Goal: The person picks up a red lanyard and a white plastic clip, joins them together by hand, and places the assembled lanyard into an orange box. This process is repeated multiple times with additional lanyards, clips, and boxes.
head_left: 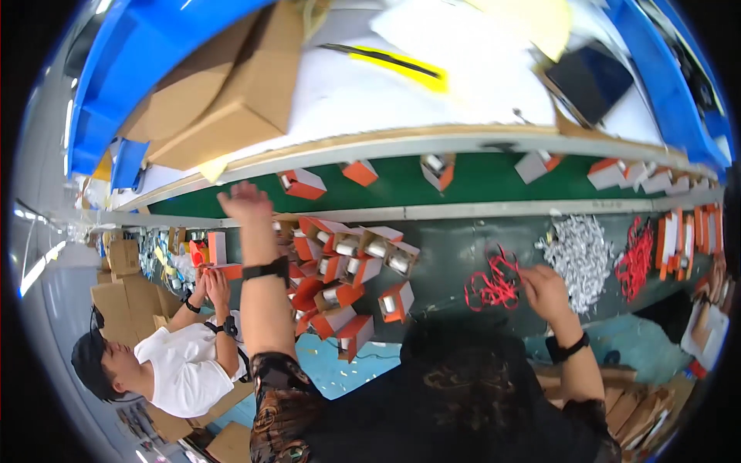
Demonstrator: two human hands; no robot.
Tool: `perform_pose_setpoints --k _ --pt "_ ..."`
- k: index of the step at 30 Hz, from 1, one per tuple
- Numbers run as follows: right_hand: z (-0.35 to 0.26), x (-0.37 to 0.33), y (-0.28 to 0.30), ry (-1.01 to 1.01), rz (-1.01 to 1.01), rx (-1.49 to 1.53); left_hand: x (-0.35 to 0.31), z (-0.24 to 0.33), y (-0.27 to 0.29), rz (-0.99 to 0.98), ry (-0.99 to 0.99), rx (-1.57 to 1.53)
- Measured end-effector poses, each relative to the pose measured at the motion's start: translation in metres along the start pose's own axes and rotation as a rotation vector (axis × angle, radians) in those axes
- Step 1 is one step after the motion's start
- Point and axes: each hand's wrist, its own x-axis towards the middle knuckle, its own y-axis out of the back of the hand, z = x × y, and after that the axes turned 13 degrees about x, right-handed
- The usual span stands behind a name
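My left hand (245, 204) is raised at the near edge of the green conveyor belt (262, 176), its fingers spread and nothing visible in them. Just right of it on the belt lies an open orange-and-white box (302, 184). Below that, a cluster of open orange boxes (332, 266) with white items inside fills the bench beside my left forearm. My right hand (546, 293) is over the dark bench, fingertips pinched at the right edge of a loose tangle of red ribbon (494, 287). A pile of small white-and-silver pieces (579, 255) is just beyond that hand.
More boxes (438, 171) sit along the belt. A second red ribbon bundle (637, 258) and upright orange boxes (678, 243) are at right. The shelf above holds a cardboard box (224, 100) and a yellow cutter (397, 65). A co-worker (181, 363) handles an orange box at left.
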Motion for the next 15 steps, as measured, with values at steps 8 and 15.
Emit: perform_pose_setpoints --k 8,15 --pt "0.127 -0.057 -0.038 -0.512 -0.138 -0.224 -0.221 0.083 -0.083 -0.062 0.016 -0.029" --pt "0.147 -0.025 -0.098 -0.458 0.132 0.055 -0.411 -0.035 -0.176 0.003 0.539 -0.148"
